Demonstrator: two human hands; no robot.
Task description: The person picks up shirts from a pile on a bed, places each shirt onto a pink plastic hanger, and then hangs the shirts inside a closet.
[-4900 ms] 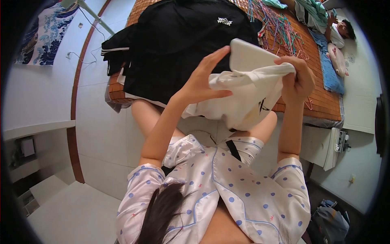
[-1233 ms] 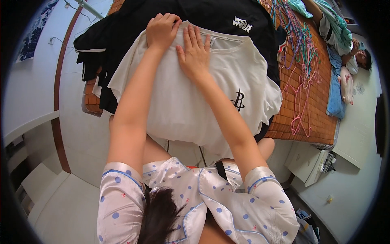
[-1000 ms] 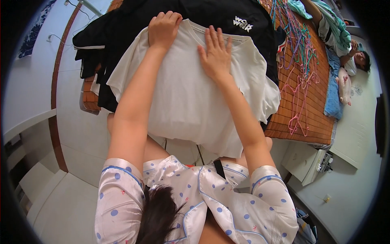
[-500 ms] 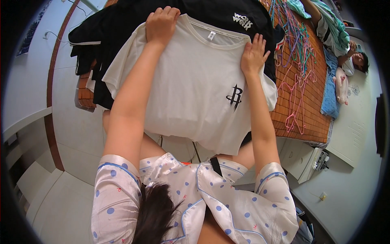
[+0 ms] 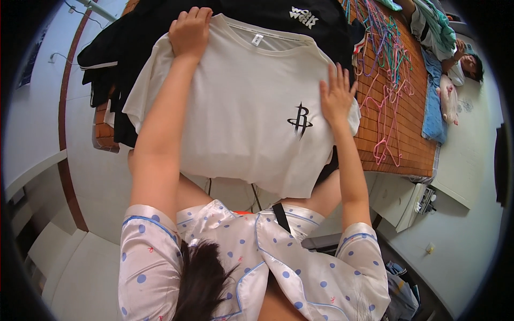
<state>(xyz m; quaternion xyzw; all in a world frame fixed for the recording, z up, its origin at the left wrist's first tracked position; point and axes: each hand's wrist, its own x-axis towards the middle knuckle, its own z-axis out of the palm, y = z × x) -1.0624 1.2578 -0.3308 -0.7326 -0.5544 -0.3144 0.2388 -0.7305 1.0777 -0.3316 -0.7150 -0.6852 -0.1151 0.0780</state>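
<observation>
A white short-sleeved T-shirt [image 5: 235, 112] with a black chest emblem lies spread in front of me, its collar at the far side and its hem hanging over the near edge. My left hand [image 5: 190, 33] is at its left shoulder beside the collar, fingers bent and held together on the fabric; the thumb is hidden. On the shirt's right side, by the sleeve, my right hand [image 5: 338, 97] rests flat with fingers spread. Under and beyond the white shirt lies a black garment [image 5: 251, 12] with white lettering.
Several coloured hangers [image 5: 383, 80] lie on the brown slatted mat [image 5: 364, 152] to the right. Beyond them are a blue cloth [image 5: 432, 104], a pink plush toy [image 5: 448, 99] and a reclining person [image 5: 455, 67]. A small white cabinet [image 5: 393, 200] stands at the near right.
My right hand has slid from beside the collar outward and nearer me, toward the sleeve, its fingers spreading. The left hand stays at the left shoulder. The whole view has shifted slightly.
</observation>
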